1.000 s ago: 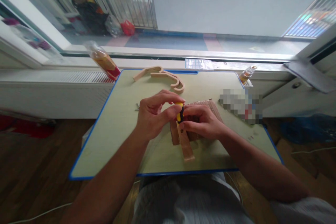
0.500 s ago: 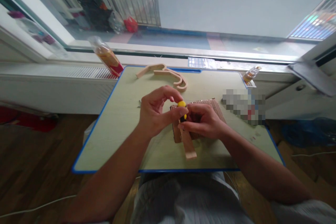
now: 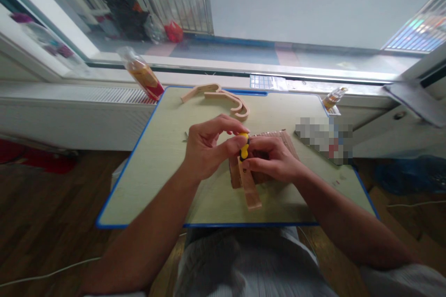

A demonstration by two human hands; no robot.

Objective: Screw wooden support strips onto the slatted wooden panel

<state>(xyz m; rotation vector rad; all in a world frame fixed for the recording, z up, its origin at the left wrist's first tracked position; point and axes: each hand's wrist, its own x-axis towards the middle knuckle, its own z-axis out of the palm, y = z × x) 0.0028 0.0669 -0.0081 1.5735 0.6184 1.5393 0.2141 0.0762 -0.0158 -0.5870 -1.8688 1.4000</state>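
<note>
My left hand (image 3: 212, 148) pinches the top of a short screwdriver (image 3: 244, 151) with a yellow and black handle, thumb and index finger around its end. The screwdriver stands nearly upright over a flat wooden strip (image 3: 251, 190); its tip is hidden. My right hand (image 3: 272, 158) is closed at the strip's far end, its thumb on the wood beside the screwdriver's lower part. Its fingers hide the rest of the strip. Beneath both hands lies a piece of brown cardboard (image 3: 289, 141). A small dark hole or screw shows in the strip near my right thumb.
Curved wooden hooks (image 3: 226, 97) lie at the back of the blue-edged table (image 3: 156, 185). A small metal piece (image 3: 186, 137) is left of my hands. At the right lies a pixelated item (image 3: 320, 141). Bottles (image 3: 144, 74) stand beyond the table's back corners.
The screwdriver's handle has turned, showing more yellow along its side. My left fingers have shifted slightly right over its top. My right hand has hardly moved.
</note>
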